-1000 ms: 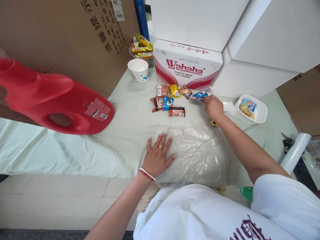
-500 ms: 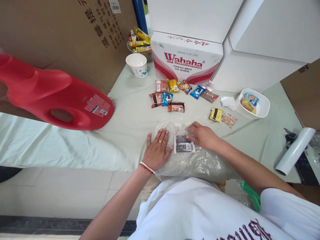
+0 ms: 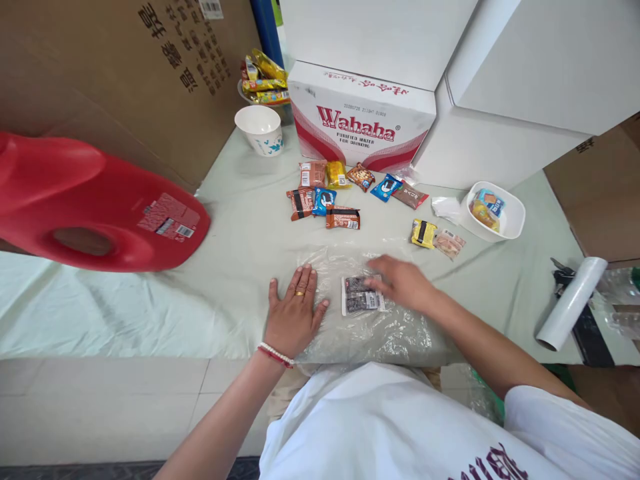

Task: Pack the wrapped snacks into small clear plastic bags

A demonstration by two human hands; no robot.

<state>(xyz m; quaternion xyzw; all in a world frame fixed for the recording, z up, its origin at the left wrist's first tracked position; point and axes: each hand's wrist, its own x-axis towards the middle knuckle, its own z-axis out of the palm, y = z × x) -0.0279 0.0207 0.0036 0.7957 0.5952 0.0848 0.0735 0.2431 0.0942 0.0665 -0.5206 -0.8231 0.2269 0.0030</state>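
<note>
My left hand (image 3: pixel 294 310) lies flat on a sheet of clear plastic film (image 3: pixel 395 333), palm down, fingers stretched out. Right of it, two dark snack packets (image 3: pixel 361 303) with white edges lie side by side on the film. My right hand (image 3: pixel 400 280) hovers over or touches their upper right corner; its fingers are apart and slightly blurred, and I see nothing held in them. Contact between fingertips and packets is hard to judge. Beyond the film, several wrapped snacks lie loosely, among them a brown-wrapped snack (image 3: pixel 343 217) and a yellow packet (image 3: pixel 423 233).
A Wahaha carton (image 3: pixel 365 120) stands at the back, beside a white paper cup (image 3: pixel 259 131). The large red jug (image 3: pixel 125 207) occupies the left. At right are a white tub (image 3: pixel 513 220) holding snacks and a roll of film (image 3: pixel 573 303). The table's front edge runs near my body.
The view has shifted slightly to the right. My left hand has slid a little left, away from the packets. My right hand still stays near the packets' upper right corner.
</note>
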